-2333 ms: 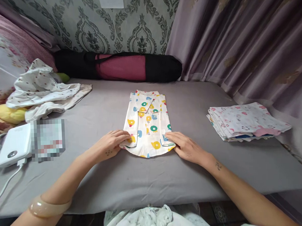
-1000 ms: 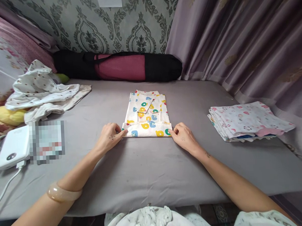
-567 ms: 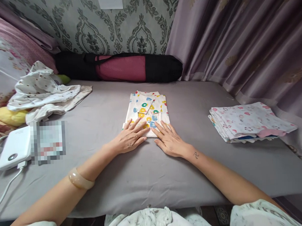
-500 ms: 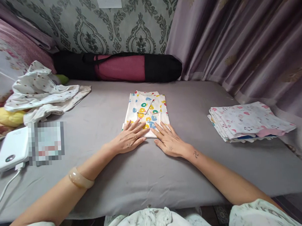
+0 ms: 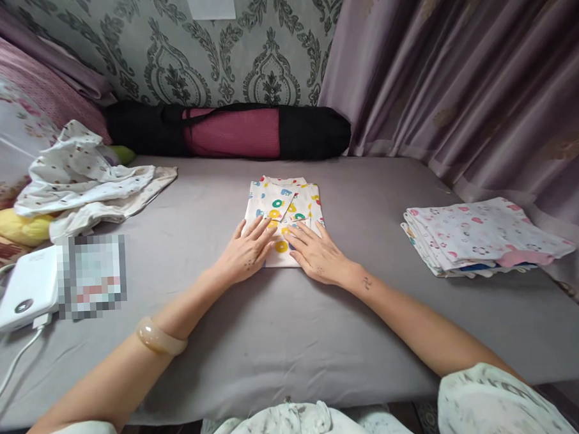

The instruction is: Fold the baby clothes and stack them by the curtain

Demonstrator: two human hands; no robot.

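Observation:
A small white garment (image 5: 285, 201) with yellow, blue and green prints lies folded in the middle of the grey bed surface (image 5: 285, 332). My left hand (image 5: 245, 249) lies flat on its near left part, fingers stretched out and spread. My right hand (image 5: 316, 253) lies flat on its near right part, fingers out too. Both hands press on the cloth and hold nothing. A pale bangle (image 5: 159, 338) sits on my left forearm.
A stack of folded printed cloths (image 5: 482, 237) lies at the right. Loose white garments (image 5: 84, 181) are heaped at the left, near a white device with a cable (image 5: 27, 295). A black and pink roll bag (image 5: 228, 129) lies along the wall. Curtains hang at the right.
The garment's bottom edge was folded up away from me. My hands then moved from its corners onto the fold and have slid a little farther up the cloth.

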